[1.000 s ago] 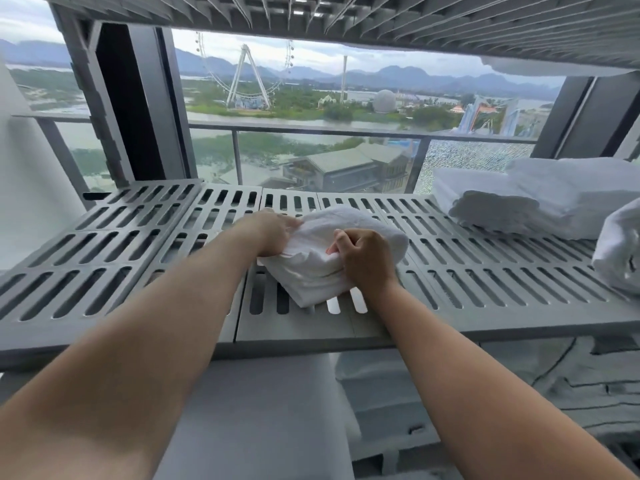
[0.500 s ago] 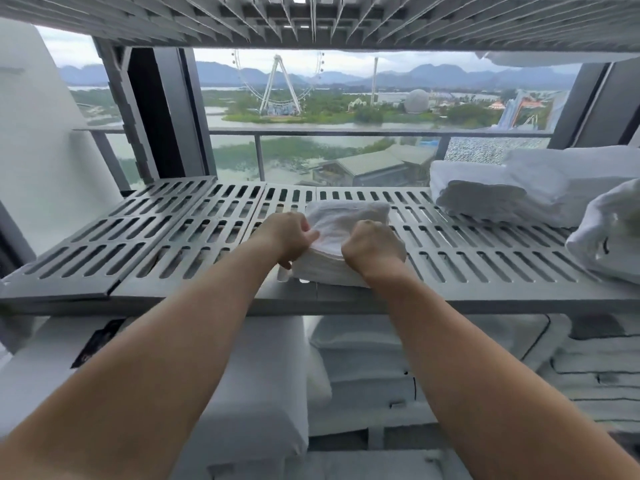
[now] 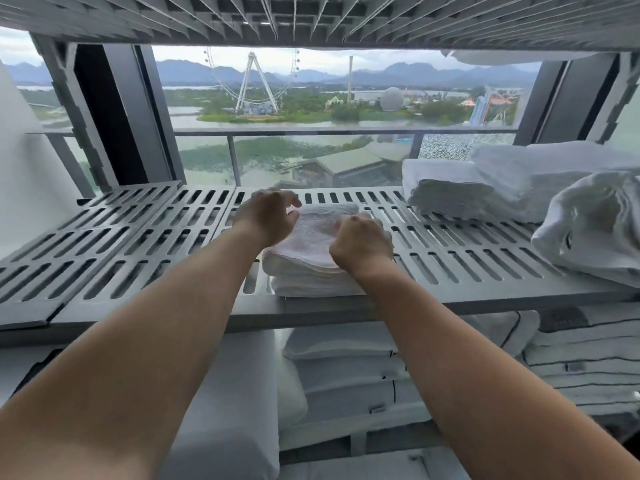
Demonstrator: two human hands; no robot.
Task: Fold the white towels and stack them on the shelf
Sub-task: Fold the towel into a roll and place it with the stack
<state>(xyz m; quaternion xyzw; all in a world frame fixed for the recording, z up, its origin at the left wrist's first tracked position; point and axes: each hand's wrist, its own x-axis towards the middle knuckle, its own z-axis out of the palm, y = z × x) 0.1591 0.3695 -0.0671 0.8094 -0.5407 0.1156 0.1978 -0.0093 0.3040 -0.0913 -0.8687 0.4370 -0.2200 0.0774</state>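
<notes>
A folded white towel [image 3: 310, 252] lies flat near the front edge of the grey slotted shelf [image 3: 138, 237], at its middle. My left hand [image 3: 268, 218] is at the towel's back left corner, with loosely curved, spread fingers just touching it. My right hand [image 3: 360, 245] sits on the towel's right side, its fingers curled down over that edge, and it hides that part of the towel.
Stacks of folded white towels [image 3: 450, 194] stand at the shelf's back right, with a crumpled white cloth [image 3: 588, 233] in front of them. Another slotted shelf [image 3: 311, 19] hangs close overhead. White pillows and linens [image 3: 346, 372] fill the level below. The shelf's left half is bare.
The towel has gone from bunched between both hands to lying flat and squared on the shelf. My left hand has loosened its hold and opened its fingers. The view has dropped lower.
</notes>
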